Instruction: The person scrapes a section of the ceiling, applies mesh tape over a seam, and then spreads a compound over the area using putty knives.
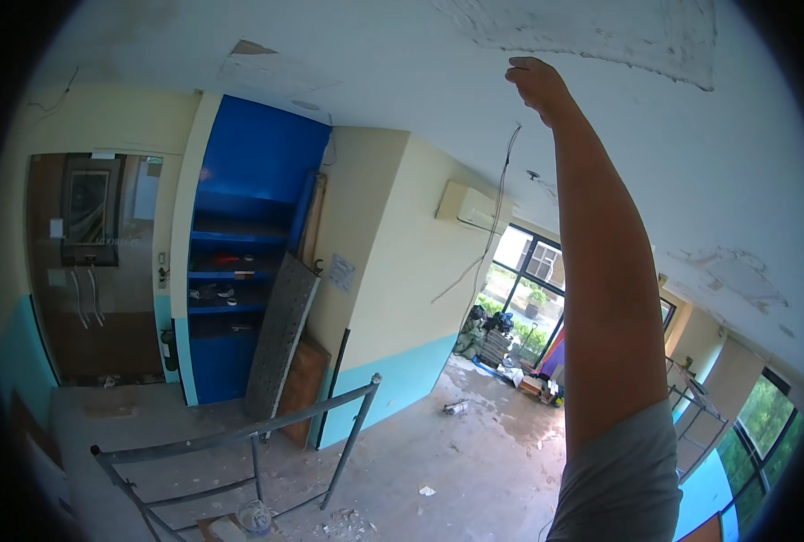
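Observation:
My right hand [533,88] is raised to the white ceiling [402,54], just below the lower edge of a rough, putty-edged patch [591,36]. Its fingers are curled and pressed together at the ceiling surface; whether they hold anything is hidden. My bare forearm and grey sleeve fill the right middle of the head view. Loose wires [501,208] hang from the ceiling left of my arm. My left hand is not in view.
Below stands a metal scaffold frame [316,411] with a container [254,517] on it. Around are a blue shelf unit [248,154], leaning panels [275,334], a glass door [95,343], a wall air-conditioner [465,200], piled items [497,343] by the windows and another scaffold [704,415] at right.

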Motion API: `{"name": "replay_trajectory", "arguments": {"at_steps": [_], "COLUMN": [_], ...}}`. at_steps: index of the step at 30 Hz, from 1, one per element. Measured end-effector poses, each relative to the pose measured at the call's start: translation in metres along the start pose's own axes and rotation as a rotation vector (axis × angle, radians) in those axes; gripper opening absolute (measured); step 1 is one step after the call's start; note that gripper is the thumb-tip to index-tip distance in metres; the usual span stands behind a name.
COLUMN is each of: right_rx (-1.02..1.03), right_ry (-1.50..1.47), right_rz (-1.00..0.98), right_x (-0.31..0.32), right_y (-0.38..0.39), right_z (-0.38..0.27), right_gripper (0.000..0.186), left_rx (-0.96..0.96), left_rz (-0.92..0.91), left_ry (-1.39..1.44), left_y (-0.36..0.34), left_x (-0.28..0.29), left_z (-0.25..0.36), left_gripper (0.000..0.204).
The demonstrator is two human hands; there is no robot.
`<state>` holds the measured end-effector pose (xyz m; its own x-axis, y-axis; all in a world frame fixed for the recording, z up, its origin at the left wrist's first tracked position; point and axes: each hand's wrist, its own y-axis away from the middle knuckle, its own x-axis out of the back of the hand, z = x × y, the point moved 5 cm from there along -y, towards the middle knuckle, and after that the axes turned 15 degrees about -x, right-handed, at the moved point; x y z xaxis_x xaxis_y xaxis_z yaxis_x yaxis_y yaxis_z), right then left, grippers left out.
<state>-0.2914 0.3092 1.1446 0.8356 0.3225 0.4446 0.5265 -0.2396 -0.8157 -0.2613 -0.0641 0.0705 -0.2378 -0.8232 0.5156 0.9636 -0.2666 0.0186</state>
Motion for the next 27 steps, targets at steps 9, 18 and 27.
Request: {"name": "replay_trajectory", "arguments": {"at_steps": [9,18,27], "right_rx": [0.271,0.061,-0.138], "right_ry": [0.436,-0.659,-1.278], "right_rz": [0.139,0.037,-0.149], "right_x": [-0.035,-0.042,-0.049], "right_y": [-0.033,-0.065,-0.027], "right_z": [-0.027,-0.033,-0.03], "right_gripper": [0.044,0.041,0.046], "left_rx": [-0.01,-0.033,-0.032], "left_rz": [0.0,0.004,0.034], "left_ry": [-0.022,-0.047,-0.103], "left_y": [0.004,0.005,0.029], "left_x": [0.003,0.007,0.016], "left_z": [-0.008,-0.011,-0.018], "left_gripper": [0.027,0.028,0.029]}}
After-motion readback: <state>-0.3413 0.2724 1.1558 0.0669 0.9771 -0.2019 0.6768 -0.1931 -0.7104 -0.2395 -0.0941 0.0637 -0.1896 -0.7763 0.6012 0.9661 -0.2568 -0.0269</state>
